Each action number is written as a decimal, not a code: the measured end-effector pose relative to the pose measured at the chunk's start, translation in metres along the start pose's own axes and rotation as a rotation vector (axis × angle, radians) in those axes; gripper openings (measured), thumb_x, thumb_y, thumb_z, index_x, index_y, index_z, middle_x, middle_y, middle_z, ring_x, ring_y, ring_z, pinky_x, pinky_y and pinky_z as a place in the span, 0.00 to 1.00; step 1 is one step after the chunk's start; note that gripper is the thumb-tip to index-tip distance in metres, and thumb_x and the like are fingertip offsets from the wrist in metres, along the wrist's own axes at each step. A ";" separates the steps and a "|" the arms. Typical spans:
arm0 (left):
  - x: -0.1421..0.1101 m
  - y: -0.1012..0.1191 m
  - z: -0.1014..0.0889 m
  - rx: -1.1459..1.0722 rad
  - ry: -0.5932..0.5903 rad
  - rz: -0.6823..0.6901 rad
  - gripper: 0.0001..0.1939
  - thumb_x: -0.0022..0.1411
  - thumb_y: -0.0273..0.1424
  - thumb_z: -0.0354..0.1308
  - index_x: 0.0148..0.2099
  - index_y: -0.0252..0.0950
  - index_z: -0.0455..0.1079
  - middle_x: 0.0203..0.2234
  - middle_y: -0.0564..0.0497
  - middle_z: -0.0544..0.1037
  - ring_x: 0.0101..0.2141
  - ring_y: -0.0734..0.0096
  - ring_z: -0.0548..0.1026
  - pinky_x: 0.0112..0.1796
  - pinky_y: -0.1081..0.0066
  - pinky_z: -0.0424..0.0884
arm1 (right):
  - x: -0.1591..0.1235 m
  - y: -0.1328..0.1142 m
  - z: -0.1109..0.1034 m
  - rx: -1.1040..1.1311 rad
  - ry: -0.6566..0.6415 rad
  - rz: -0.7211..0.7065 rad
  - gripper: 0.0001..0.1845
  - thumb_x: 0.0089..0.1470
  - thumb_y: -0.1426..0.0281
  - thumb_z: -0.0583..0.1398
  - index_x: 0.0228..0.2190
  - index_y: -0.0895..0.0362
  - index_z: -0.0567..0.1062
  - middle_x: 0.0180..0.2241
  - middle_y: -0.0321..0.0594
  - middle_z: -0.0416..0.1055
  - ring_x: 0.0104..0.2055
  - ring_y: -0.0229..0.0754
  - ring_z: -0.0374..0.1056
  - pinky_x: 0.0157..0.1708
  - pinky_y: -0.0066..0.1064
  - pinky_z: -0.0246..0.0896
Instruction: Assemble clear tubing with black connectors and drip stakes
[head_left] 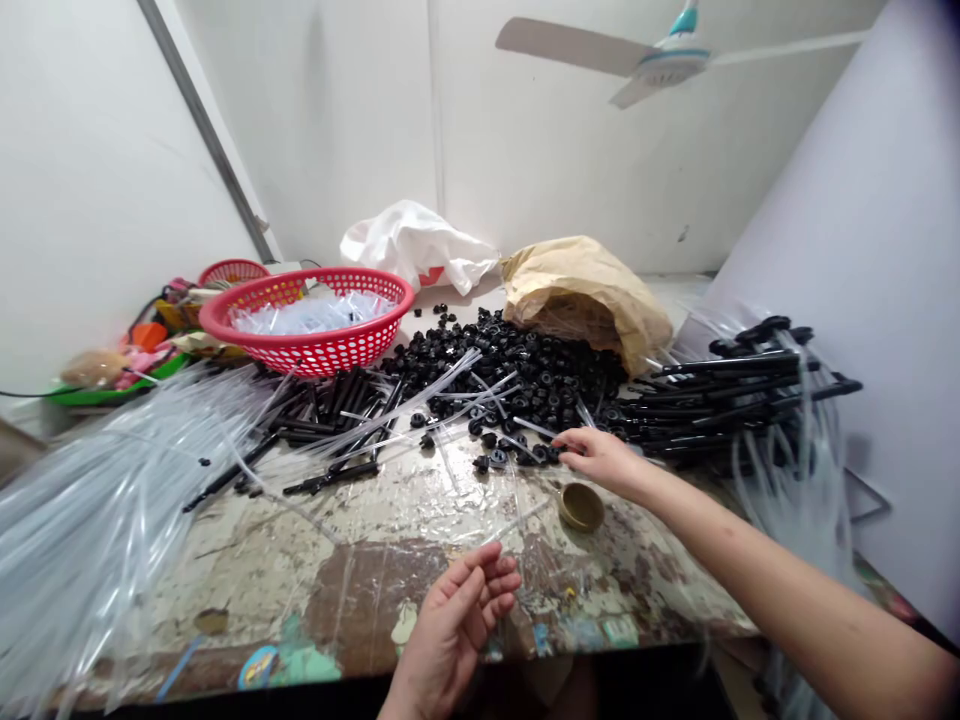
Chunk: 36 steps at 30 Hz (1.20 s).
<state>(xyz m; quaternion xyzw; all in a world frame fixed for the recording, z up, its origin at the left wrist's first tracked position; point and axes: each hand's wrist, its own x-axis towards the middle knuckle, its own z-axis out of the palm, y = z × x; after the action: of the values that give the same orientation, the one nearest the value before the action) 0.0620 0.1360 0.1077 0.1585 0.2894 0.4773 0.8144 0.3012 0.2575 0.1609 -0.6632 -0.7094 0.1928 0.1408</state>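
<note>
My left hand is near the table's front edge, palm turned up and fingers curled in toward the thumb. A thin clear tube runs up and right from behind its fingertips; whether they grip it is unclear. Reaching in from the right, my right hand has thumb and forefinger closed at the near edge of a heap of small black plastic fittings. One black fitting sits at those fingertips, partly hidden. Just below that hand stands a small brass-coloured cup.
A red basket with clear pieces stands back left, beside a tipped paper bag and a white plastic bag. Bundled clear tubes cover the left side. Black tubes are stacked right; a ceiling fan is above.
</note>
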 end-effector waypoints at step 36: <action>-0.006 0.000 0.008 -0.023 0.114 0.043 0.13 0.53 0.30 0.60 0.42 0.31 0.71 0.31 0.45 0.75 0.28 0.77 0.72 0.28 0.79 0.65 | 0.001 -0.082 0.039 -0.385 -0.167 -0.250 0.07 0.48 0.72 0.57 0.27 0.55 0.76 0.33 0.40 0.71 0.32 0.40 0.67 0.27 0.26 0.51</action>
<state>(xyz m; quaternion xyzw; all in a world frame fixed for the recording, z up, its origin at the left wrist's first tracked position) 0.0642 0.1313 0.1158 0.1277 0.3262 0.5064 0.7879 0.2101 0.2514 0.1639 -0.5665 -0.8189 0.0892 -0.0245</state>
